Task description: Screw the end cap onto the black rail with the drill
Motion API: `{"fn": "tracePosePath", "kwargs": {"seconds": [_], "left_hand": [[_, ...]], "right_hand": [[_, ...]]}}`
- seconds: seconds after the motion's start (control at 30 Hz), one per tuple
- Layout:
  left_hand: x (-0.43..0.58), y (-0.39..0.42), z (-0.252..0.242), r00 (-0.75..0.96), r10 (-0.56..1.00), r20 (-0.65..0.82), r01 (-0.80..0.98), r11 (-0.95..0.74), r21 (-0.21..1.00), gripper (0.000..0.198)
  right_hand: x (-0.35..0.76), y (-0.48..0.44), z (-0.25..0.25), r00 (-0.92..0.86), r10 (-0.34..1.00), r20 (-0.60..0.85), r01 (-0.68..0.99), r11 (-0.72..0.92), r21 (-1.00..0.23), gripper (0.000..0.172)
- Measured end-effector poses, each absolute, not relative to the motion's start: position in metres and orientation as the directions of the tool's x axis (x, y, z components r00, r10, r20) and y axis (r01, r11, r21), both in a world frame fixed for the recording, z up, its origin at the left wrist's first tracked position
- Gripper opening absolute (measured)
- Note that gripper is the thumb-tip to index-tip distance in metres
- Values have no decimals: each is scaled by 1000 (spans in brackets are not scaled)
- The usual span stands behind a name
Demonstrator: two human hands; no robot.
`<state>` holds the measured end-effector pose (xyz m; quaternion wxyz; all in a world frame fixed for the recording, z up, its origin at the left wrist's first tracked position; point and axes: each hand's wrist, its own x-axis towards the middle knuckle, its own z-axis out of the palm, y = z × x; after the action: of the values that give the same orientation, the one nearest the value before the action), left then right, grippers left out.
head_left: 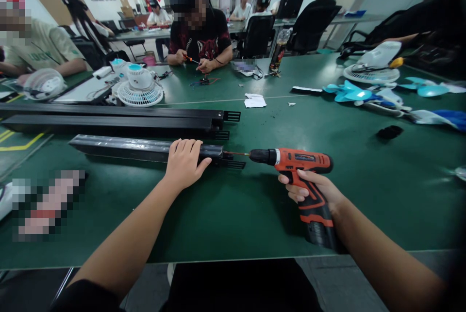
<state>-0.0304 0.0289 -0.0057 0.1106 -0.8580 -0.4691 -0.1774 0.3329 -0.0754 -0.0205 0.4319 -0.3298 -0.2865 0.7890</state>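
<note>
My left hand [185,164] lies over a long black metal bar [127,149] near its right end, fingers wrapped over the top and thumb along the near side. In my right hand [316,188] is a red and black cordless drill [306,160], held by its grip and pointing left. A long thin bit [236,153] reaches from the drill's chuck to the right end of the bar. Whether the tip is inside the bar cannot be made out. A slotted black bracket [235,164] sticks out at that end.
Behind the bar lie more black bars [109,123]. White fan parts [140,86] stand at the back left, blue fan blades [349,91] at the right. Across the green table [255,224] a person [200,35] holds a screwdriver. Paper scraps [255,101] lie mid-table.
</note>
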Motion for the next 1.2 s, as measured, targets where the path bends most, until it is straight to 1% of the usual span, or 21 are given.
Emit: {"fn": "tracePosePath", "kwargs": {"seconds": [0.2, 0.4, 0.6, 0.77, 0.9, 1.2], "left_hand": [[-31, 29, -6, 505, 754, 421, 840, -542, -37, 48], [-30, 28, -6, 498, 758, 422, 838, -546, -10, 50], [-31, 29, -7, 500, 756, 423, 836, -548, -9, 49], [-30, 29, -6, 505, 755, 418, 838, -544, -31, 49], [-31, 29, -6, 499, 765, 408, 840, -542, -10, 50], [-31, 29, -5, 493, 774, 398, 844, -536, -2, 49]], "right_hand": [[333, -75, -20, -419, 864, -279, -482, -472, -738, 27], [333, -75, -19, -405, 867, -292, -477, -473, -741, 24], [332, -75, -18, -415, 861, -296, -487, -484, -727, 28], [332, -76, -19, -403, 868, -289, -504, -474, -722, 25], [333, -76, -19, -418, 860, -291, -492, -484, -724, 24], [333, -75, -19, -419, 856, -302, -511, -497, -702, 28]]}}
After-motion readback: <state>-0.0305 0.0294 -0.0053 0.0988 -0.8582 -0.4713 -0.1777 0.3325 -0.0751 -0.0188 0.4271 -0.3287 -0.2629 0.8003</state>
